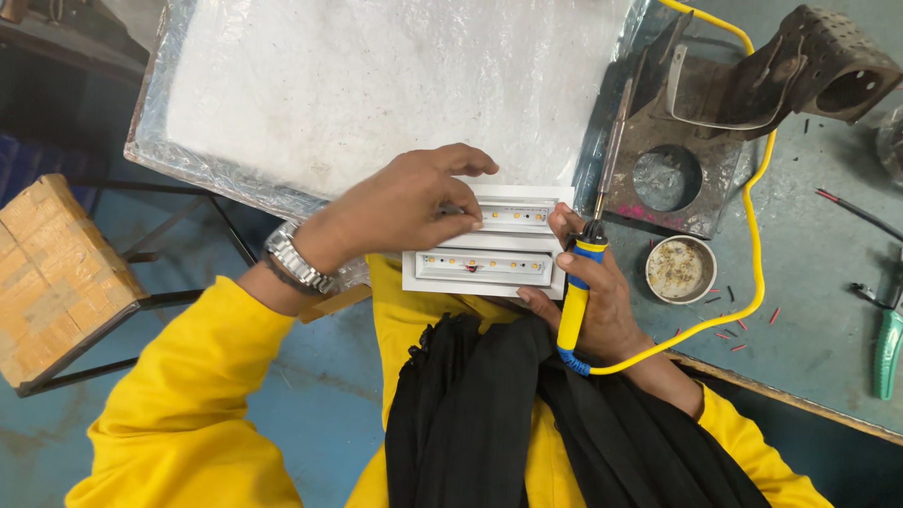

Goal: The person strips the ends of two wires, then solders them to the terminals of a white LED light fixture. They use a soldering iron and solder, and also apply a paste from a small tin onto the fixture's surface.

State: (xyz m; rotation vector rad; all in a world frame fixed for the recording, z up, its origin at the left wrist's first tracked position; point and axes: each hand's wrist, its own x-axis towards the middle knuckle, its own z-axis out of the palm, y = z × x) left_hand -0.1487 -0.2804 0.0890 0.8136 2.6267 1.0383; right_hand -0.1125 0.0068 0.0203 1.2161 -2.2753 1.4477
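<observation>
My left hand (pixel 414 202) rests on the upper of two white rectangular light fittings (pixel 484 266) and pinches a thin wire or solder strand against the LED strip (pixel 515 215). My right hand (pixel 593 301) grips a blue-and-yellow soldering iron (pixel 576 296), its metal shaft pointing up past the fittings' right end. A yellow cable (pixel 752 235) runs from the handle. The fittings sit at the bench edge, above my lap.
A foil-lined tray with a white pad (pixel 376 85) lies behind the fittings. A dark metal iron stand (pixel 724 103) and a small round tin (pixel 680 269) are at right, with green-handled pliers (pixel 887 348) and wire scraps. A cardboard box on a stool (pixel 52 273) is at left.
</observation>
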